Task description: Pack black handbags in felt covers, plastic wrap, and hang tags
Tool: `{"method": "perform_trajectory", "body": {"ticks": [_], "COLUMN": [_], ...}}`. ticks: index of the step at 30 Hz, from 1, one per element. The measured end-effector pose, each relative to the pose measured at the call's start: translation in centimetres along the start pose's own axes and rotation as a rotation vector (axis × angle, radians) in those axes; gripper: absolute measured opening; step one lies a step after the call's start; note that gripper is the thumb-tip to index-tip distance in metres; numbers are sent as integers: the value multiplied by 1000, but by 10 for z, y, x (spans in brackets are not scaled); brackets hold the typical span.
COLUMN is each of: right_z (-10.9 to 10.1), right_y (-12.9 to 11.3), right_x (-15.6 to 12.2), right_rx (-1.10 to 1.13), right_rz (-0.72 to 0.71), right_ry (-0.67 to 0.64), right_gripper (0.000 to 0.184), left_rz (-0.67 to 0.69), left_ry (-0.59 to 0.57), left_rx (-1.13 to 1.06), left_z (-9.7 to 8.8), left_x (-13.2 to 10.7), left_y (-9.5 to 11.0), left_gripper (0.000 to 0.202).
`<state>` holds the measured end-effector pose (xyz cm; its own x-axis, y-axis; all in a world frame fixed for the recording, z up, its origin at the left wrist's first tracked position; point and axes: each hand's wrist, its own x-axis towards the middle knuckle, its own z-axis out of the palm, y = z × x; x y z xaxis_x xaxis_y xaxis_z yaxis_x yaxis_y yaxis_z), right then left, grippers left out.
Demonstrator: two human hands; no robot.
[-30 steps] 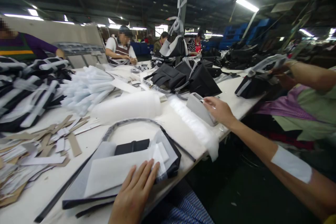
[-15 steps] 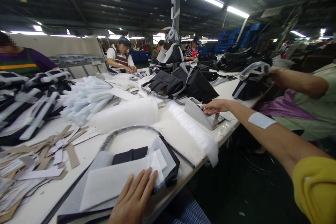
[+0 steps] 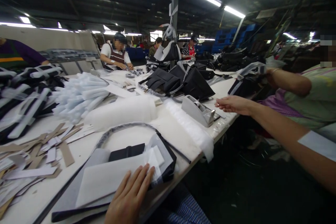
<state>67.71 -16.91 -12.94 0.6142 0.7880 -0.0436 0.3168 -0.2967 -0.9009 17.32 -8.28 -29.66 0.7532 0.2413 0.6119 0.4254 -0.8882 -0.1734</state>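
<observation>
- The left hand [image 3: 128, 194] is spread, palm down, over a white sheet [image 3: 105, 180] laid on a black bag [image 3: 170, 170]; nothing is gripped.
- The sheet could be shifted if that hand were lifted while it is loose; the bag, set close to the edge of the bench [image 3: 168, 133], could be dragged off by a snagged handle [image 3: 126, 125].
- The bag's long axis is slanted from near left to farther right; its handle is arched toward the far side.
- The right hand [image 3: 231, 105] is held up near a tape dispenser [image 3: 195, 112], fingers drawn together; whether tape is pinched cannot be told.
- Beyond, more black bags [image 3: 162, 81] are heaped.
</observation>
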Motion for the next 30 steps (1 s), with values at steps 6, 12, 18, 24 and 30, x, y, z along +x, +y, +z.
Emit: {"method": "perform_trajectory", "body": {"ticks": [6, 12, 18, 24, 30], "right_z": [-2, 35, 43, 50, 120], "right_y": [41, 98, 117, 72, -19], "right_x": [-40, -39, -45, -92, -125], "right_rx": [47, 33, -182, -497, -568], "right_rz": [173, 64, -136, -506, -911], "right_ry": [27, 220, 384, 106, -445], "right_gripper": [25, 27, 22, 16, 9], "left_rz": [45, 68, 30, 76, -25], "left_ry": [-55, -126, -156, -147, -149], "left_rx": [25, 69, 70, 80, -36], "left_z": [1, -9, -16, -14, -22], "left_x": [-3, -1, 3, 3, 10], "left_y": [-4, -4, 0, -3, 3], "left_gripper": [58, 61, 63, 63, 55]}}
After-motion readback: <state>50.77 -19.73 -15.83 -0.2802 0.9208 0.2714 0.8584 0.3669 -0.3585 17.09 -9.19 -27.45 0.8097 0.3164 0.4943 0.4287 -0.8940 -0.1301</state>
